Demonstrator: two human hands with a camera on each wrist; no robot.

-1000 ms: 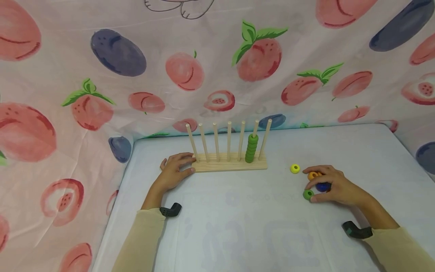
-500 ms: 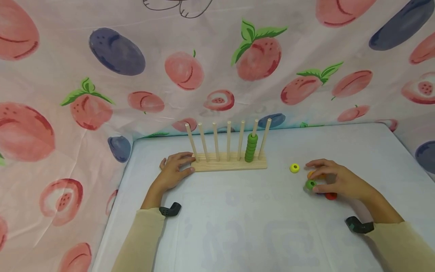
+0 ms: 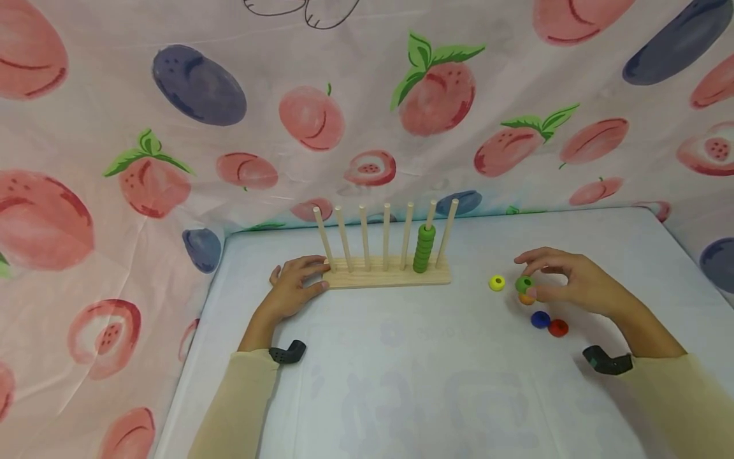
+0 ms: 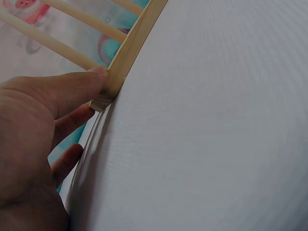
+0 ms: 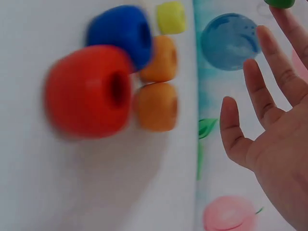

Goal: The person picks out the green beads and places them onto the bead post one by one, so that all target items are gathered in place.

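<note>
In the head view, my left hand [image 3: 295, 290] holds the left end of a wooden peg stand [image 3: 384, 276]. The left wrist view shows the thumb [image 4: 79, 89] on the base's edge and a finger against its end. Green beads [image 3: 424, 248] are stacked on the second peg from the right; the other pegs are bare. My right hand [image 3: 582, 284] pinches a green bead [image 3: 524, 285] just above the table, over an orange bead [image 3: 526, 299]. Only a sliver of this green bead shows in the right wrist view, where the other fingers are spread.
A yellow bead [image 3: 496, 283] lies between stand and right hand. Nearer are a blue bead [image 3: 540, 320] and a red bead [image 3: 558, 328]. Two orange beads [image 5: 156, 107] sit together in the right wrist view. A fruit-print cloth [image 3: 367, 115] rises behind the white table [image 3: 401, 382].
My right hand has picked up the green bead and carried it away from me, past the blue and red beads, which now show. The left hand and stand stay put.
</note>
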